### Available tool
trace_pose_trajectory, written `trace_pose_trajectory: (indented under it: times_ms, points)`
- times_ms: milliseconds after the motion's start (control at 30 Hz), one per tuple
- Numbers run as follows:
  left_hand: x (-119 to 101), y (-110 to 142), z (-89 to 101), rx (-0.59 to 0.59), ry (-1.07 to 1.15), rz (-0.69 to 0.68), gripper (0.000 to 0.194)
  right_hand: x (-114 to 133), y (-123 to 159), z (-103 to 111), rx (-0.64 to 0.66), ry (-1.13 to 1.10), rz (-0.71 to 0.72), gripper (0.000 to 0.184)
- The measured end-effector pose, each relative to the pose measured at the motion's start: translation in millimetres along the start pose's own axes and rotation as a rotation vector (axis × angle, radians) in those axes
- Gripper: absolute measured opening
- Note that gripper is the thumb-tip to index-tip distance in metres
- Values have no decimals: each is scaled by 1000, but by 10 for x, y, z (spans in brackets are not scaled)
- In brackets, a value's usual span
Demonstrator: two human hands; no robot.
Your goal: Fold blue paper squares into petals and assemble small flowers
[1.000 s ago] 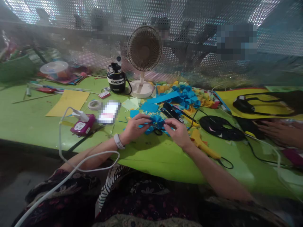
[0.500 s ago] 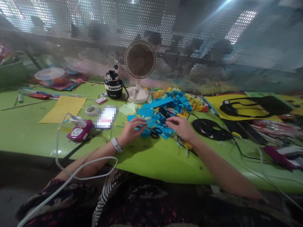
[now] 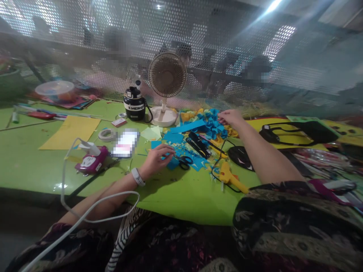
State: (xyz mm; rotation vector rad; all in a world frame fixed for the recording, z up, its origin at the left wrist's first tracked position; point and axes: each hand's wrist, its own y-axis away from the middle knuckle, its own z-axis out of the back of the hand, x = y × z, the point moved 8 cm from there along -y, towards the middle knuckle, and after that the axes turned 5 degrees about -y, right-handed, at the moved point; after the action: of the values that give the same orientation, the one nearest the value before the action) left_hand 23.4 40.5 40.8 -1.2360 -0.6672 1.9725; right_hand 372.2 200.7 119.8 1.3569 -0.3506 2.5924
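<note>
While L hand [image 3: 155, 160] sits half-curled over blue paper scrap [image 3: 172, 163], just beside scissors [image 3: 185, 162], grip unclear, R hand [image 3: 231, 117] lies half-open at edge of blue paper pile [image 3: 212, 122], hold unclear; best keep scrap flat, clear of blades.
</note>
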Motion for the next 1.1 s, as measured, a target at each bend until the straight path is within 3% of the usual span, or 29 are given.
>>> trace_pose_trajectory:
  times_ms: [200,300,433,533,600,667,733,867,967,1100]
  points:
    - [57,-65,101,-9,24,91,12,-62,245,-400,161,25,56,32]
    - [193,-114,216,-79,82,214,13,113,519,-717,296,72,136,22]
    - [439,-132,338,-202,167,383,13,429,1110,-1178,487,164,274,14]
    - [553,-133,347,-236,293,481,15,628,1715,-1495,589,405,533,29]
    - [578,-137,351,-243,342,533,16,681,2020,-1620,558,555,660,46]
    - [581,-147,375,-255,357,569,15,718,2194,-1713,543,643,764,51]
    - [582,-163,418,-279,353,579,15,752,2150,-1738,499,680,776,43]
    - [613,-174,494,-335,349,580,16,799,1652,-1745,405,801,626,34]
    - [628,-161,477,-323,345,595,15,710,1327,-1937,513,1045,526,35]
    - [611,-144,423,-296,336,584,15,620,1098,-2239,622,1121,466,35]
